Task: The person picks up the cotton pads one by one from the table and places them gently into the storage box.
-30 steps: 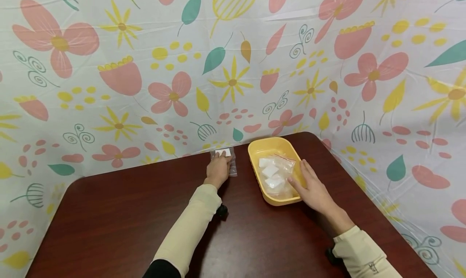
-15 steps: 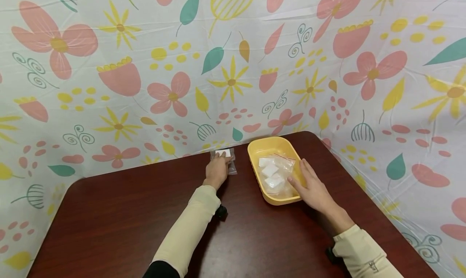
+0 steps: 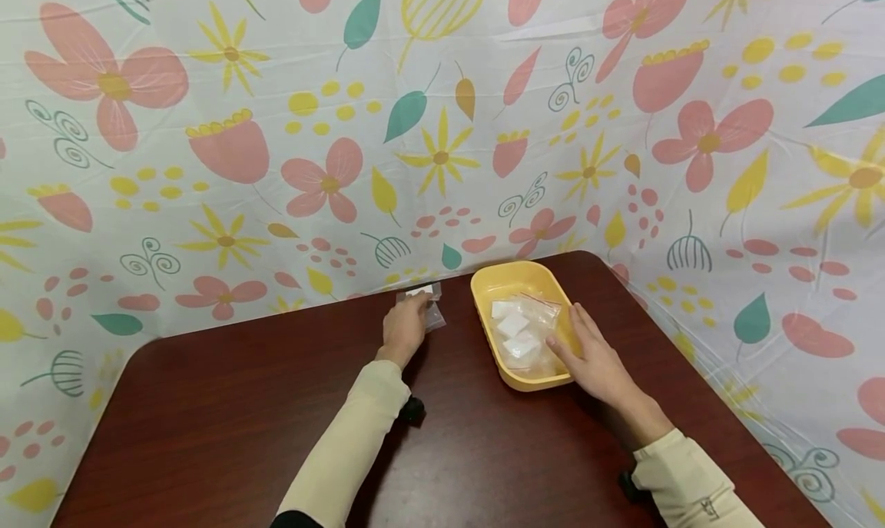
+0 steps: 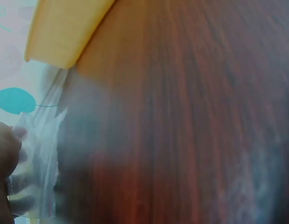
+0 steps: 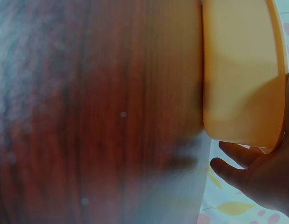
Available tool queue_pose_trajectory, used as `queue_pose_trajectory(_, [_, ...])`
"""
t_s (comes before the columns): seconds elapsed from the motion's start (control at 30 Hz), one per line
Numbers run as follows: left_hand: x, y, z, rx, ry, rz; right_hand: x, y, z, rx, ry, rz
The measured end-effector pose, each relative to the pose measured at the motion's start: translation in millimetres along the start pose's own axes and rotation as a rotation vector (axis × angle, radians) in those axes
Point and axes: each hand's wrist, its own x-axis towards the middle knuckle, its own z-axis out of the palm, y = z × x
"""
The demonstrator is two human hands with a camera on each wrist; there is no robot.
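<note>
At the table's back edge, my left hand point(image 3: 404, 328) pinches a small clear zip bag point(image 3: 435, 318) that has a white piece point(image 3: 419, 290) in it. In the left wrist view the bag point(image 4: 44, 158) hangs between thumb and fingers point(image 4: 21, 182), its film creased. To the right stands a yellow plastic basket point(image 3: 484, 320) with several similar clear bags point(image 3: 522, 343) holding white pieces. My right hand point(image 3: 598, 359) holds the basket's right wall, thumb over the rim and fingers along the outside. In the right wrist view, spread fingers point(image 5: 233, 175) show beyond the basket's end.
A dark red-brown wooden table point(image 3: 228, 413) carries everything. Behind it and along its right side hangs a white sheet point(image 3: 442, 228) with printed flowers and leaves, close to the table's back edge. Both forearms reach in from the front.
My left hand has drawn slightly left and towards me, its fingers now pinching the bag, whose near end has tilted. The right hand and the basket have stayed put.
</note>
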Motion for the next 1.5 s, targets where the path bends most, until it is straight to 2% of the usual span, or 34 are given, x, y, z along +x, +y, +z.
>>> queue_pose_trajectory(0.33, [-14.2, -3.3, -18.9, -0.127, 0.129, -0.031, -1, -2, -1, -0.001, -0.007, 0.007])
queue_pose_trajectory(0.57, [-28.5, -4.9, -26.7, -0.164, 0.183, -0.014, -2, -2, -1, -0.001, -0.006, 0.004])
queue_pose_trajectory(0.83, [-45.4, 1.9, -33.3, -0.185, 0.22, 0.034, -1, 0, 1, 0.002, 0.003, -0.002])
queue_pose_trajectory(1.07, [-56.4, 15.1, -37.2, -0.2, 0.283, 0.077, 1, 2, 3, 0.003, 0.002, -0.009])
queue_pose_trajectory(1.33, [-63.9, 38.1, -42.8, -0.245, 0.285, 0.109, 1, 3, 1, 0.001, 0.004, -0.007])
queue_pose_trajectory(1.5, [-67.1, 54.1, -45.2, -0.264, 0.331, 0.143, 0, 2, 2, 0.006, 0.01, -0.012])
